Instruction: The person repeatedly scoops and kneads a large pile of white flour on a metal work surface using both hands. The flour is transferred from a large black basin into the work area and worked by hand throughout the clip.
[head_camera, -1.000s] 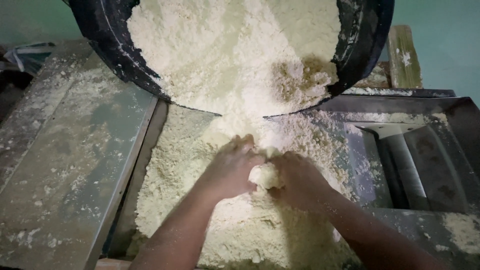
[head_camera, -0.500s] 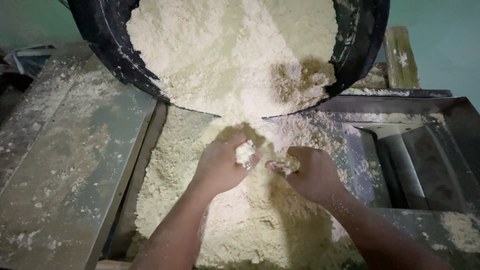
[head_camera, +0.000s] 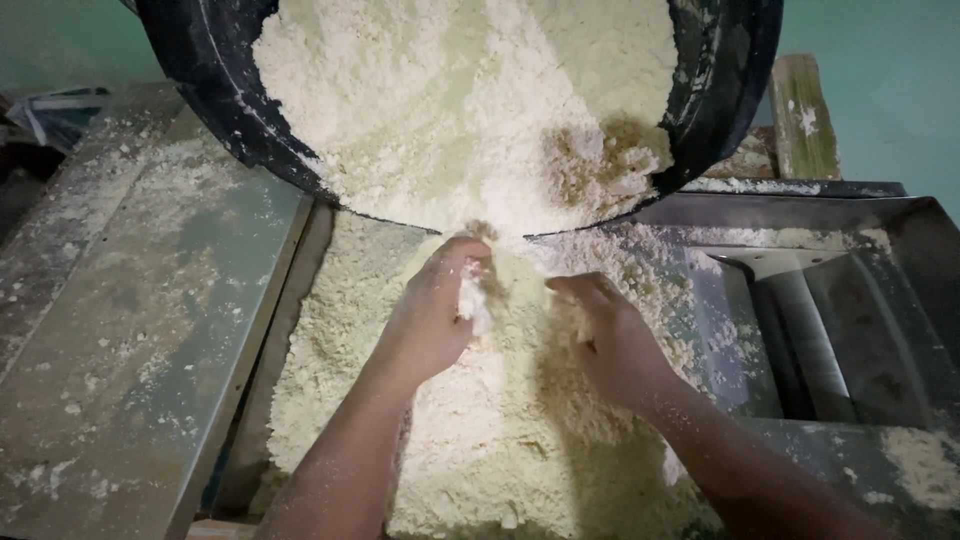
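Note:
A large black tub (head_camera: 215, 105) is tipped toward me, full of pale yellow crumbly meal (head_camera: 460, 100) that spills over its lip. Below it lies a heap of the same meal (head_camera: 480, 440) in a metal hopper. My left hand (head_camera: 432, 315) is curled on a clump of meal just under the tub's lip. My right hand (head_camera: 605, 335) lies beside it on the heap, fingers bent and dusted with meal, palm turned toward the left hand. Both forearms reach up from the bottom edge.
A dusty metal plate (head_camera: 130, 330) slopes away on the left. To the right the hopper's steel wall (head_camera: 900, 260) drops to a roller (head_camera: 810, 330) in a dark slot. A wooden post (head_camera: 805, 115) stands behind the tub.
Both hands have moved up the heap from its middle toward the tub's lip and drawn slightly apart. The left hand now holds a clump of meal.

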